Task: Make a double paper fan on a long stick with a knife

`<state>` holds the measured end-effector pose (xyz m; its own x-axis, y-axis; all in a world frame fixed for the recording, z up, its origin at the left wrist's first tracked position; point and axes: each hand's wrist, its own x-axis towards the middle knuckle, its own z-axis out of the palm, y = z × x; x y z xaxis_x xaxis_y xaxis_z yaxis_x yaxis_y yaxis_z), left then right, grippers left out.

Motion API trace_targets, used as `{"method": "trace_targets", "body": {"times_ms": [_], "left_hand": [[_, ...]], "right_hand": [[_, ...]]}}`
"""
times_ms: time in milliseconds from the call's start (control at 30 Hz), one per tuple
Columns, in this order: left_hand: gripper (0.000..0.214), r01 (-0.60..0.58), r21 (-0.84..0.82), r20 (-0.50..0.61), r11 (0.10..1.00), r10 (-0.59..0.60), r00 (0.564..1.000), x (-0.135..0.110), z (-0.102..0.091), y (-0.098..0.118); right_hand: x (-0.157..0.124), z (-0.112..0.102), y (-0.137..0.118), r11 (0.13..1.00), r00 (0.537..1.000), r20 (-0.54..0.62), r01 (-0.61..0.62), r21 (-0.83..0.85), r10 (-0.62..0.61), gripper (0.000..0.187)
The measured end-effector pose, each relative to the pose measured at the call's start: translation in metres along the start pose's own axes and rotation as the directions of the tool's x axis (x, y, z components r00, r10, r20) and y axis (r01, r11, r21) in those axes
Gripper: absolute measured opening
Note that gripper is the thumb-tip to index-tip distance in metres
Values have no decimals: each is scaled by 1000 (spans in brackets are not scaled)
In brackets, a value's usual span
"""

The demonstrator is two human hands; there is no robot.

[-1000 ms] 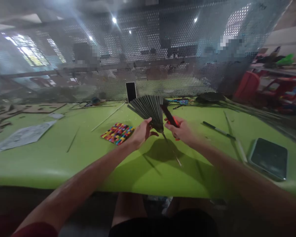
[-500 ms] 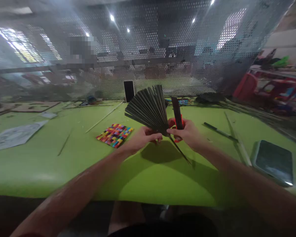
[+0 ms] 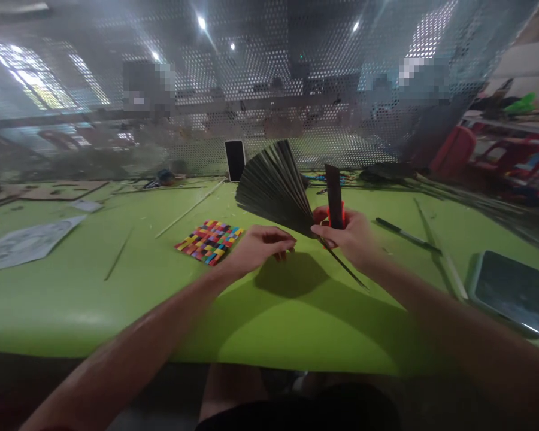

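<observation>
My right hand [image 3: 348, 236] is closed on the narrow base of a dark, pleated, fan-shaped palm leaf [image 3: 276, 188]. Its thin stem points down to the right below the fingers. The same hand holds a knife [image 3: 335, 191] upright, with a broad dark blade and orange-red showing at the handle. To the left of the leaf's base, my left hand [image 3: 265, 248] has thumb and fingertips pinched together. It is apart from the leaf, and whatever lies between its fingertips cannot be made out. A colourful woven square mat [image 3: 210, 242] lies beside my left wrist.
A phone-like slab [image 3: 509, 293], a dark pen-like stick [image 3: 406, 235] and a pale strip [image 3: 444, 263] lie at right on the green table [image 3: 139, 311]. A printed sheet [image 3: 31, 242] is at left. A dark upright screen [image 3: 235, 160] stands before the perforated panel [image 3: 269, 96].
My right hand has moved slightly right and up with the leaf and knife, and the leaf tilts further left. My left hand, which was at the leaf's base, is now apart from it.
</observation>
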<state>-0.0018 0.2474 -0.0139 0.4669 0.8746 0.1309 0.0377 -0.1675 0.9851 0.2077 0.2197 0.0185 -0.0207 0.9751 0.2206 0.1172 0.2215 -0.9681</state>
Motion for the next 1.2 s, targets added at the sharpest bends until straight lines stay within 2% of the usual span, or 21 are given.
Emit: {"method": "trace_targets", "body": {"times_ms": [67,133,200,267,300,367,400,500,567,700,1000,1100,1200], "left_hand": [[22,-22,-56,-118,998,15,993,-1,5,1],[26,-3,-103,-189,995,-17,982,-1,10,2],[26,-10,-45,-245,999,-1,970,-3,14,3],[18,-117,154,-328,981,163,931,-4,16,4],[13,-187,283,-352,941,283,892,-5,16,5],[4,-302,487,-317,820,488,813,-7,15,7],[2,-343,540,-275,768,547,791,-7,15,8],[5,-415,582,-188,700,612,768,-8,14,10],[6,-426,589,-169,687,620,766,-7,15,9],[16,-412,611,-124,676,596,793,-5,17,6],[16,-416,735,9,535,606,795,-4,15,2],[14,-394,739,-10,546,594,805,-5,13,3],[12,-371,696,-85,615,584,807,-6,13,4]], "right_hand": [[-4,3,-1,1000,1000,-3,16,-5,-16,30],[-7,7,-1,999,999,2,32,16,-32,28],[-10,11,-1,999,999,14,37,38,-37,27],[-11,13,-1,997,1000,17,25,68,-26,27],[-12,13,-1,996,1000,14,15,88,-16,26],[-12,14,-1,991,1000,3,-9,135,8,26],[-11,14,-1,987,1000,1,-25,157,26,26],[-10,14,1,977,997,13,-79,199,78,27],[-9,14,3,972,996,26,-87,217,84,27],[-10,15,2,967,997,51,-67,246,56,26],[-12,15,-3,979,995,43,-98,178,92,24],[-12,14,-5,987,993,12,-115,113,115,24],[-9,11,-6,991,992,-29,-120,51,122,26]]}}
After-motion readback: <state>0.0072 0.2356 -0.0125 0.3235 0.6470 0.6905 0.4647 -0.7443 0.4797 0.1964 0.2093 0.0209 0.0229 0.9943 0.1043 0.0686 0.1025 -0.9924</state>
